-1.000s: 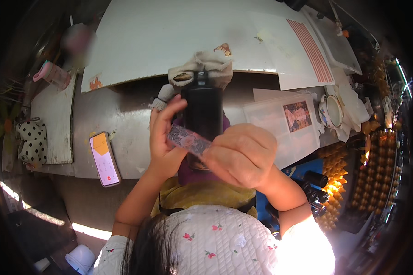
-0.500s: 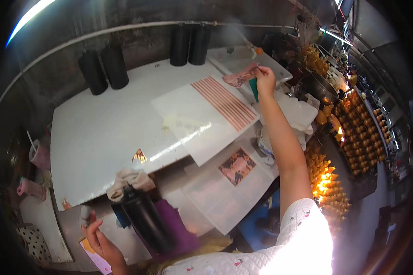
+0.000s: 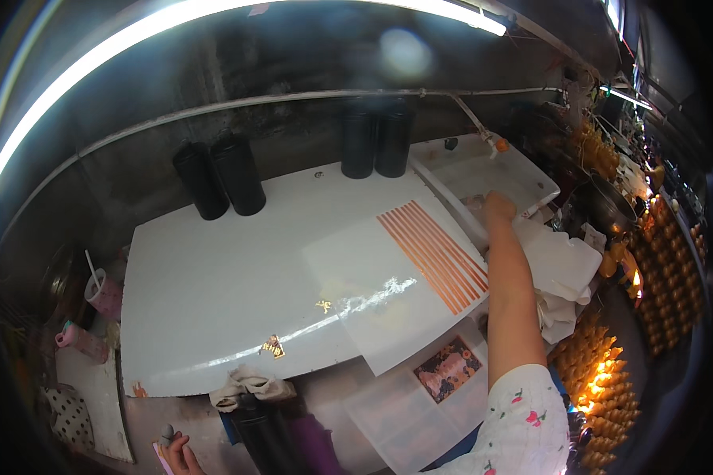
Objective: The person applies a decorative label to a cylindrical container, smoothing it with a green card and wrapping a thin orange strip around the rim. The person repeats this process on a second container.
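My right hand (image 3: 499, 208) reaches down into a white basin (image 3: 540, 184) at the far right of the table. Beside its fingers shows a bit of a pinkish patterned sheet (image 3: 473, 202); the fingertips themselves are hard to make out. My left hand (image 3: 184, 457) is low at the left edge of the work area, partly cut off, fingers loosely bent and apart. A grey cover (image 3: 166, 434) sits on one of its fingertips. On the white tabletop (image 3: 206, 293) lies a translucent sheet with copper-coloured strips (image 3: 432, 257).
Black cylinders (image 3: 238, 174) stand along the back wall. Another black cylinder (image 3: 265, 439) is in front, by a crumpled cloth (image 3: 249, 388). A dark patterned card (image 3: 448, 370) lies on clear film. White cloths (image 3: 558, 257) and rows of golden pieces (image 3: 598, 380) are at right.
My right hand has carried the patterned sheet from above the table's back edge into the basin. The view has tilted up, so things appear lower, and my left hand shows less.
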A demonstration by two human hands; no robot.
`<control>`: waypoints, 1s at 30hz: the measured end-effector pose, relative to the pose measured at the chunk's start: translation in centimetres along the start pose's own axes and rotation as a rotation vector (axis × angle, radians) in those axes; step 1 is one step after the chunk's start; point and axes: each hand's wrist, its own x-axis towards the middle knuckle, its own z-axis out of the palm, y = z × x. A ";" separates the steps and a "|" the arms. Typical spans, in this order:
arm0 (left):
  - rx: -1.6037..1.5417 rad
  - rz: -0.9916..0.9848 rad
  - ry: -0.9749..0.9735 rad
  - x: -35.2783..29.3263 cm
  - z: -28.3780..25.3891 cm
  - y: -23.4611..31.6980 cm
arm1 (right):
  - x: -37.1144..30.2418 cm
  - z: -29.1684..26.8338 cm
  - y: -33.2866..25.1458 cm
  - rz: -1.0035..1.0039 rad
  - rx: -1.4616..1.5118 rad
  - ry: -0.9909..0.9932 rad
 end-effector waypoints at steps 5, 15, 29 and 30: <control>-0.208 -0.065 -0.047 1.2 1.4 2.3 | -5.3 -9.8 -0.3 -0.301 0.250 0.375; -0.377 0.335 -0.162 3.8 1.0 9.6 | -30.1 -23.5 -5.6 -1.138 0.710 0.388; -1.013 0.253 -0.684 4.8 4.2 16.9 | -51.4 -19.2 -3.7 -1.105 1.363 -0.377; -0.947 0.315 -0.619 3.1 3.4 16.2 | -52.6 -18.3 -3.1 -1.215 1.415 -0.293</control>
